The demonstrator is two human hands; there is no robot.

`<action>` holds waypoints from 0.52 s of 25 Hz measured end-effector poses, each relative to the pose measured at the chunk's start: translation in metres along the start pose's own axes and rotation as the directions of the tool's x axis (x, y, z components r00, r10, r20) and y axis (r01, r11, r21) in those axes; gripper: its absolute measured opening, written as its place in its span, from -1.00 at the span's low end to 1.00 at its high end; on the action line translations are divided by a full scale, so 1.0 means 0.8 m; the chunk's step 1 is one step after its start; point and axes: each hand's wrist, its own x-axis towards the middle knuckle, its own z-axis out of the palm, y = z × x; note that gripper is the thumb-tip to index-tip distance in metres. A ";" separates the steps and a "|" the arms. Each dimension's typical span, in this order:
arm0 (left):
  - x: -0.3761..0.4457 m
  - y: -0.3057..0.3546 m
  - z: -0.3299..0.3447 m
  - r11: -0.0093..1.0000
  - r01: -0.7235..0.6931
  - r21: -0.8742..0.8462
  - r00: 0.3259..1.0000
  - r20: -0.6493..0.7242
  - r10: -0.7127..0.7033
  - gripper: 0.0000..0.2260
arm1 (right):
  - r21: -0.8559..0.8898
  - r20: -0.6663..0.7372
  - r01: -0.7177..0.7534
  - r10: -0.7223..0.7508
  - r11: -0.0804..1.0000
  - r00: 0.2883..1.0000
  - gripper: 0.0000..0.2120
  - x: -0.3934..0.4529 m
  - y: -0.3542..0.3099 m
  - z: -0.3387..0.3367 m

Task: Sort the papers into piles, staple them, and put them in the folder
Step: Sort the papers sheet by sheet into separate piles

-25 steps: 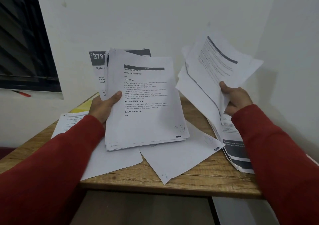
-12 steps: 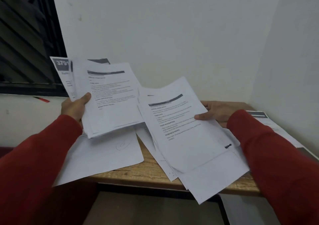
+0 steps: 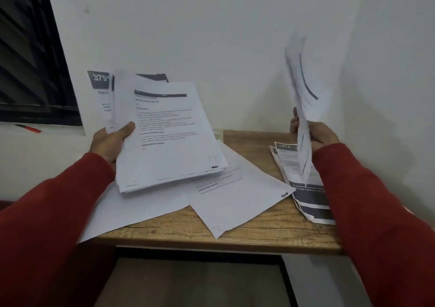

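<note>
The left hand (image 3: pixel 110 142) grips a thick paper stack (image 3: pixel 169 137) at its left edge, thumb on the top page, the other fingers hidden beneath; the stack tilts up, long axis running near to far, over the worktop (image 3: pixel 259 233). The right hand (image 3: pixel 317 137) pinches a blurred sheet (image 3: pixel 303 90), held upright and edge-on, above a dark-banded pile (image 3: pixel 306 193).

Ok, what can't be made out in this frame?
Head view:
- Sheets in the right hand: motion-blurred, text unreadable.
- Stack in the left hand: body text too small.
- Pile by the wall: partly behind the right sleeve.
- Stapler, folder: not visible.
</note>
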 end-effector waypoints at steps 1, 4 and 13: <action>0.000 -0.005 0.004 1.000 0.004 0.004 1.000 0.028 -0.004 -0.90 | 0.014 0.014 0.012 -0.012 1.000 1.000 -0.73 -0.001 0.003 0.004; -0.002 -0.016 0.013 1.000 0.016 0.023 0.996 0.088 -0.018 -0.84 | -0.061 0.113 0.079 -0.071 0.995 0.991 -0.80 -0.015 0.014 0.025; -0.024 -0.029 0.071 0.998 -0.052 0.017 0.980 0.193 0.048 -0.83 | -0.473 0.278 0.264 -0.142 0.841 0.950 -0.76 -0.017 0.090 0.066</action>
